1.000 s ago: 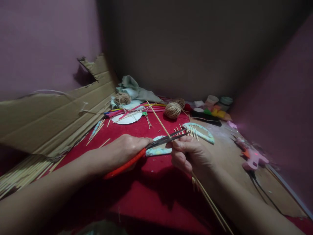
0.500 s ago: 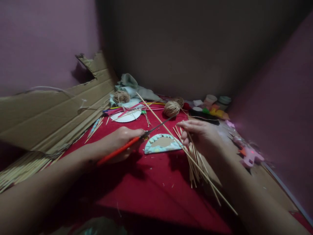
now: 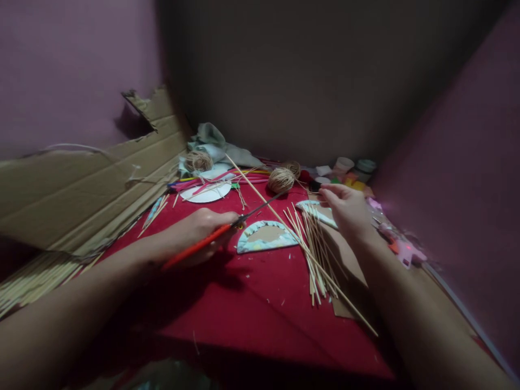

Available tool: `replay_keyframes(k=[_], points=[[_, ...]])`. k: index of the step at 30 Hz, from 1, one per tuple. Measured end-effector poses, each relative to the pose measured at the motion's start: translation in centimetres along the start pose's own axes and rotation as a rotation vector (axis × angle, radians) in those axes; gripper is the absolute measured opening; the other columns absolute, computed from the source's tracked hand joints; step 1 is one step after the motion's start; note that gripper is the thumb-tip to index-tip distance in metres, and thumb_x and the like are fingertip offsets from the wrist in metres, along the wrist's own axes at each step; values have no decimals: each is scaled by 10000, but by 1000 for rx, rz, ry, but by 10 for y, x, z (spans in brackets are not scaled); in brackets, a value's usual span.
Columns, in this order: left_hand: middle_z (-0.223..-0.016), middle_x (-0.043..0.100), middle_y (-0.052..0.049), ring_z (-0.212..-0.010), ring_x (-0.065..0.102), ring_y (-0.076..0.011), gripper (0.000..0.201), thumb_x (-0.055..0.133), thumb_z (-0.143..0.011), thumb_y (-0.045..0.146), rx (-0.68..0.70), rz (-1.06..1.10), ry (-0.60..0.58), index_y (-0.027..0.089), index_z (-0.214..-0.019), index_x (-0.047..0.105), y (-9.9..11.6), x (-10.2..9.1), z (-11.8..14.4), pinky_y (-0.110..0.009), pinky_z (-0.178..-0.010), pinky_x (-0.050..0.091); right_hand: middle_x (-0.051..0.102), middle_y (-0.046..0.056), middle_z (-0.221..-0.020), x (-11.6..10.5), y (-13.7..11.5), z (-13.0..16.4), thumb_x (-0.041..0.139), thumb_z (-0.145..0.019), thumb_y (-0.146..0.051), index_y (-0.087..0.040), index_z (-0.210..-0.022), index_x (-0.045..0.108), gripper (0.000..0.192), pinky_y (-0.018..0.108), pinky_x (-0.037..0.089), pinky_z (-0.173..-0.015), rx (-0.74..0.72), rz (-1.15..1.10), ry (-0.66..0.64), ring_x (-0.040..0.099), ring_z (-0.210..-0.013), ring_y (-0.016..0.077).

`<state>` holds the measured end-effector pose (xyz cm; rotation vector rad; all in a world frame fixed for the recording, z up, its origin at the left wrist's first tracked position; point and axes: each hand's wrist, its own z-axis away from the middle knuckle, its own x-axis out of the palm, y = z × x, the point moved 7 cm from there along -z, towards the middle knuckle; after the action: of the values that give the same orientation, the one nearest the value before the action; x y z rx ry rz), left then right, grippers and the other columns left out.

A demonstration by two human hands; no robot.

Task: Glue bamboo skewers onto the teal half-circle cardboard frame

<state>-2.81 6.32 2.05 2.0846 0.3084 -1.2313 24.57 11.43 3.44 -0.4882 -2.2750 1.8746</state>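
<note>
Just left of the right hand (image 3: pixel 350 210), whose grip I can't tell, slim pale wooden sticks (image 3: pixel 318 271); left hand (image 3: pixel 203 226) clutching orange-handled scissors (image 3: pixel 194 249)!

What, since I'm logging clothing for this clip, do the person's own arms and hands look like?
The left hand and right hand are bare, with no gloves, rings or watch visible. Both forearms are also bare, with no sleeves in view. Fine markings are too dim to tell.

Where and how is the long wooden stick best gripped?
Probably pinch the long wooden stick at its near end, from the right: this thin end juts past the shorter sticks, while the scissors overlap its far half in view.
</note>
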Motion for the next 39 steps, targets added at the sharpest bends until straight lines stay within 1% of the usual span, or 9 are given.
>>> replay_keyframes(k=[4, 6, 11, 17, 20, 26, 32, 36, 39], points=[[-627, 554, 0, -527, 479, -105, 106, 447, -856, 185, -27, -42, -27, 198, -760, 490, -6, 5, -2, -231, -509, 358, 698, 60, -667, 30, -27, 47, 652, -796, -340, -142, -748, 705, 211, 311, 524, -571, 34, 68, -456, 637, -556, 158], [-603, 530, 1, -501, 450, -104, 127, 445, -858, 210, -62, -75, 0, 197, -735, 474, -8, 5, -3, -234, -493, 335, 693, 66, -680, 46, -35, 75, 637, -825, -370, -150, -797, 708, 232, 307, 487, -574, -54, 273, -597, 625, -590, 167], [-617, 543, 8, -507, 467, -101, 60, 447, -810, 162, -160, -141, -25, 188, -774, 487, -1, 9, -5, -220, -510, 333, 689, 143, -782, 68, -47, 106, 504, -885, -148, -103, -872, 696, 198, 326, 398, -618, -633, 812, -300, 598, -695, 212], [-660, 586, 9, -534, 493, -108, 85, 448, -800, 140, -175, -184, -57, 191, -823, 511, 6, 16, 0, -220, -531, 347, 578, 79, -606, 78, -41, 110, 377, -884, -59, -122, -707, 629, 314, 285, 305, -524, -902, 849, -240, 472, -545, 143], [-726, 624, -6, -575, 536, -118, 111, 429, -870, 195, -132, -154, -6, 186, -898, 535, 9, 13, 4, -222, -552, 384, 499, 17, -575, 74, -49, 108, 411, -896, -110, -157, -674, 577, 281, 267, 317, -529, -797, 615, -316, 414, -536, 113], [-771, 655, -14, -631, 606, -125, 151, 416, -931, 232, -2, -140, 148, 182, -959, 556, 17, 5, 11, -222, -595, 469, 434, -46, -520, 82, -45, 95, 546, -848, -254, -190, -645, 575, 215, 238, 300, -466, -241, 142, -594, 376, -487, 82], [-865, 725, -63, -722, 695, -177, 253, 383, -930, 217, 159, -299, 248, 147, -1052, 593, 23, 3, 14, -269, -635, 518, 430, -68, -445, 90, -35, 91, 696, -735, -390, -167, -607, 607, 272, 216, 180, -362, 86, -92, -760, 303, -372, 40], [-781, 681, -31, -590, 632, -152, 210, 409, -875, 171, 59, -344, 148, 171, -1005, 574, 13, 10, 14, -248, -536, 433, 452, -68, -446, 90, -28, 89, 695, -726, -395, -165, -618, 603, 270, 210, 158, -346, 145, -103, -757, 294, -349, 33], [-715, 638, -12, -537, 580, -145, 178, 457, -787, 149, -86, -291, 44, 187, -936, 547, 2, 14, 13, -239, -518, 399, 465, -65, -462, 86, -28, 83, 639, -782, -358, -170, -645, 600, 235, 207, 215, -377, 44, -45, -685, 323, -388, 42]])
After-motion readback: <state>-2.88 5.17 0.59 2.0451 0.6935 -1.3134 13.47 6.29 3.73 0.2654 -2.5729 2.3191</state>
